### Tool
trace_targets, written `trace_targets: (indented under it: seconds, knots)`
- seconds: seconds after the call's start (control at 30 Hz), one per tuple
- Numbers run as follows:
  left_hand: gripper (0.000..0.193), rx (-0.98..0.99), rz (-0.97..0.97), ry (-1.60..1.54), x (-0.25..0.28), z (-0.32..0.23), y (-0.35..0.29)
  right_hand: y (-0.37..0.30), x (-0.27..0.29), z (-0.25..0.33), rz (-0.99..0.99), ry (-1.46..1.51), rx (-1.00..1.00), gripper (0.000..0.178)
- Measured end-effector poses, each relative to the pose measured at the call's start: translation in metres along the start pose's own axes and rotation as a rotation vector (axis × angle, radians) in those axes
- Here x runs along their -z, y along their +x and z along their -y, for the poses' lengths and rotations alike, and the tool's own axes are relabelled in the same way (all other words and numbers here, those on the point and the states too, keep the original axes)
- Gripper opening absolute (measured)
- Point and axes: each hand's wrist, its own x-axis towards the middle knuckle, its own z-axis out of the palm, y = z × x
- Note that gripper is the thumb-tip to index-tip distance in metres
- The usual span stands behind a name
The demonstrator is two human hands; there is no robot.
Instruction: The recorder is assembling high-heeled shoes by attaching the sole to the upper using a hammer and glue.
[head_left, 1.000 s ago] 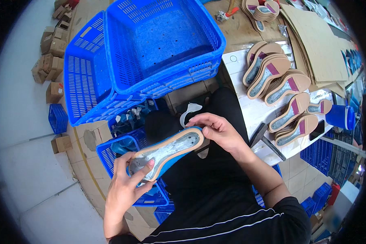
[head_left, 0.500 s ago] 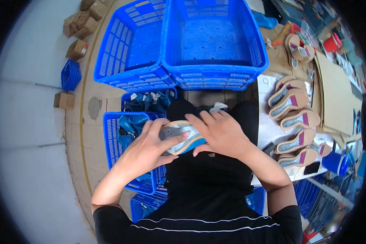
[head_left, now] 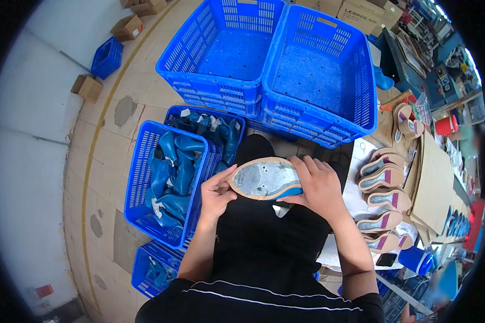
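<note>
L hand (head_left: 215,194) holds sole (head_left: 265,177) nr crate (head_left: 136,175) w/ blue lasts (head_left: 184,173)

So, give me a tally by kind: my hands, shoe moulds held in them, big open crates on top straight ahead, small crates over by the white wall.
Left hand and right hand: 2
Held shoe mould: 1
Big open crates: 2
Small crate by the wall: 1
Total: 6

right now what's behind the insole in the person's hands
Behind the insole, a blue shape shows at the lower right, beside the right hand. The insole and that hand cover the rest.
</note>
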Motion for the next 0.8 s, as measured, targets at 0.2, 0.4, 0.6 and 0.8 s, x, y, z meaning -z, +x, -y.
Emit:
trace_targets:
  seconds: [0.2,0.4,0.6,0.8]
  knots:
    - [0.065,0.025,-0.050,-0.129,0.009,0.025,0.003,-0.001,-0.003,-0.001,-0.035,-0.033,0.022,0.095]
    - [0.026,-0.145,0.010,-0.062,0.020,0.017,0.020,-0.002,0.000,0.002,-0.054,-0.011,0.019,0.093]
    - [0.078,-0.265,0.433,0.770,-0.051,-0.096,0.077,-0.006,-0.003,-0.005,-0.038,-0.012,-0.015,0.091]
    - [0.085,-0.349,0.784,1.395,-0.111,-0.108,0.083,-0.013,-0.003,-0.013,-0.141,0.196,-0.005,0.112]
